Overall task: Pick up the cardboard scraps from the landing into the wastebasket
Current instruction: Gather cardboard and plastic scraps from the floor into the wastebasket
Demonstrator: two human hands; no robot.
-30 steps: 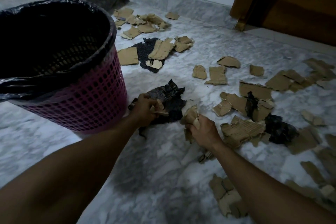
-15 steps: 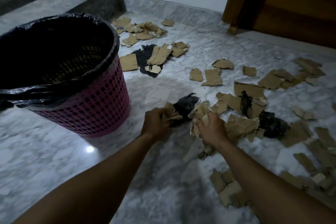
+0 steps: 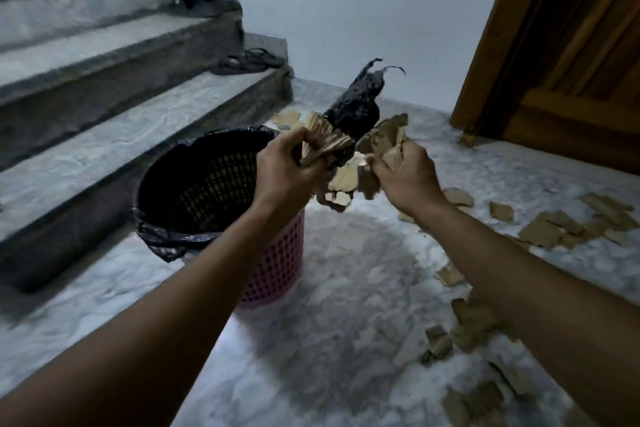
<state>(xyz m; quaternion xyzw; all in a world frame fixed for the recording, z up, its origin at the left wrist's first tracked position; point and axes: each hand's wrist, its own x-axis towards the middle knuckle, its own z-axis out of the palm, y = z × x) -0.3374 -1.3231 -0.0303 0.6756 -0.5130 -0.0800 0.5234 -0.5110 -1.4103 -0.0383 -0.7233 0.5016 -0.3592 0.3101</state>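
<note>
The scraps point(image 3: 341, 146) now sit bunched in both hands, lifted clear of the floor — half a second ago they were still being gathered on the marble. The left hand point(image 3: 282, 166) grips a crumpled wad of corrugated card, fingers curled round it; the right hand point(image 3: 403, 172) clamps another clump, with loose pieces dangling below between the two. A dark, torn piece point(image 3: 356, 104) sticks up from the bundle above the hands. The hands are close together, held side by side, not quite touching.

The bundle hangs just beside the right rim of the basket point(image 3: 207, 180), a pink mesh bin with a black liner point(image 3: 166, 236), and not yet over its mouth. The basket's inside looks dark; I cannot tell whether anything lies in it. So the lift is done and the drop is next: the load needs to go left, over the opening, before either hand lets go, or the hanging bits will likely fall outside.

Much remains. More scraps point(image 3: 568, 225) lie scattered on the floor point(image 3: 346, 340) to the right, and a further cluster point(image 3: 467, 329) lies near the right forearm. Behind the basket rise the stairs point(image 3: 104, 87), with sandals point(image 3: 251, 61) on one step, and a wooden door point(image 3: 571, 62) stands to the far right.
</note>
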